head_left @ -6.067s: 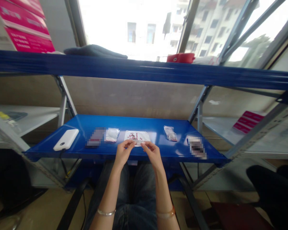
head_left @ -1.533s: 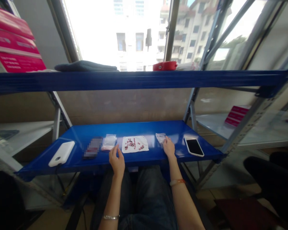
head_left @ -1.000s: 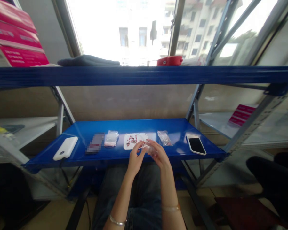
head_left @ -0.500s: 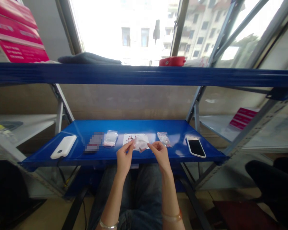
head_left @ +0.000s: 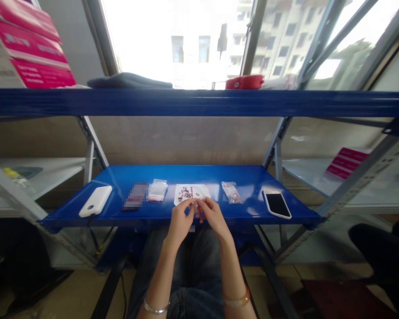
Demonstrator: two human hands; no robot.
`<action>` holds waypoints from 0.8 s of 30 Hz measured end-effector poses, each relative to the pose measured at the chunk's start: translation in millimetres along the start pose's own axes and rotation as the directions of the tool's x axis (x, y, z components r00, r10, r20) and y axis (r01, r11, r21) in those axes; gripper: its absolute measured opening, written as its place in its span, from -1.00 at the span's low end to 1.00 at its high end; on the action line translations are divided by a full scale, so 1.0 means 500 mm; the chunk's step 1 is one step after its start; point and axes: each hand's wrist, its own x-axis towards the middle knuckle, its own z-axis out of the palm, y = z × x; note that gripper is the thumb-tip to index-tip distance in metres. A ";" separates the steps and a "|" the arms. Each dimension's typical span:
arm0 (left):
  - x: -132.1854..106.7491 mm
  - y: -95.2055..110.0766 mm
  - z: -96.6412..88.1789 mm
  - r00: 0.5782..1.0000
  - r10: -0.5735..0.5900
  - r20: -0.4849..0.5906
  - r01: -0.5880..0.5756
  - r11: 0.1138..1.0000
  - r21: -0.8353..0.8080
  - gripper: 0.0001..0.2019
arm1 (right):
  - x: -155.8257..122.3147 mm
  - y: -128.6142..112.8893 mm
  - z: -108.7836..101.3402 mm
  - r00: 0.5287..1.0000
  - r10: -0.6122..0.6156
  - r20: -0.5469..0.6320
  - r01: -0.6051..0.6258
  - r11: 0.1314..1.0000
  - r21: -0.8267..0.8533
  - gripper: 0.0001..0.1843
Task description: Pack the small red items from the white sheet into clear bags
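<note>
My left hand point(head_left: 180, 219) and my right hand point(head_left: 213, 215) meet fingertip to fingertip just above the front edge of the blue shelf point(head_left: 246, 176). Both are pinched on a small clear bag point(head_left: 196, 205), which barely shows between the fingers. Right behind them lies a white sheet point(head_left: 199, 189) with several small red beads point(head_left: 187, 193) scattered on it. Each wrist wears a bracelet.
On the shelf, from the left: a white power bank point(head_left: 95, 200) with a cable, a blurred dark item point(head_left: 135, 201), clear bags point(head_left: 157, 190), another pile of clear bags point(head_left: 232, 192) and a phone point(head_left: 276, 203). A blue beam point(head_left: 199, 103) runs overhead, carrying pink boxes point(head_left: 29, 48).
My right hand reached to the bag pile on the right, then came back to the middle with a clear bag. Both hands have since drawn close together in front of the bead sheet.
</note>
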 end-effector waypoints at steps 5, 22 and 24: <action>0.000 0.001 0.001 0.999 -0.034 0.010 0.034 0.997 -0.064 -0.80 | 0.000 0.001 -0.012 1.000 0.005 -0.002 -0.005 0.998 0.055 -0.68; 0.003 -0.003 -0.030 0.851 -0.319 0.418 0.505 0.717 -0.481 -0.75 | -0.013 -0.009 -0.002 0.967 0.030 0.253 -0.043 0.998 0.045 -0.63; 0.003 -0.008 -0.029 0.877 -0.288 0.386 0.454 0.760 -0.465 -0.73 | -0.013 -0.007 -0.001 0.961 0.014 0.275 -0.034 0.997 0.068 -0.66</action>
